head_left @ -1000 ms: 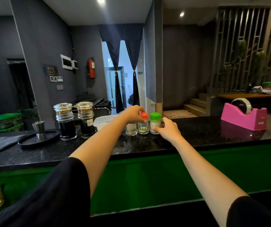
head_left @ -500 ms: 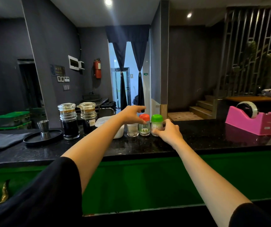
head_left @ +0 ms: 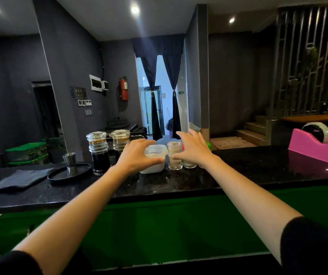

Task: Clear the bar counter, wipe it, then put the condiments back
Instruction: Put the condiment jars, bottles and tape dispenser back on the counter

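Both arms reach across a polished black stone counter (head_left: 248,171), speckled and glossy, above a shiny green front panel. The left hand (head_left: 134,156) is spread wide, thumb low and fingers arched, cupping the near side of a squat, translucent plastic tub (head_left: 155,158) with rounded corners and pale contents; whether the hand actually touches the tub cannot be told. The right hand (head_left: 193,148) is open too, fingers splayed, hovering in front of a row of small clear shakers. One shaker (head_left: 174,155), a ribbed glass cylinder with a clear top, stands just right of the tub, between the two hands. Behind the right hand, a sliver of a red cap (head_left: 183,147) and a green cap (head_left: 208,145) peek out; the glass bases below them show at the counter.

To the left stand two tall glass jars (head_left: 99,153) with ridged necks and domed glass lids, dark liquid in the lower part. Near them a round black tray (head_left: 70,172) carries a steel jigger (head_left: 70,162), hourglass-shaped. A dark folded cloth (head_left: 16,178) lies flat further left. Far right sits a pink plastic tape dispenser (head_left: 317,146) with a roll in it.
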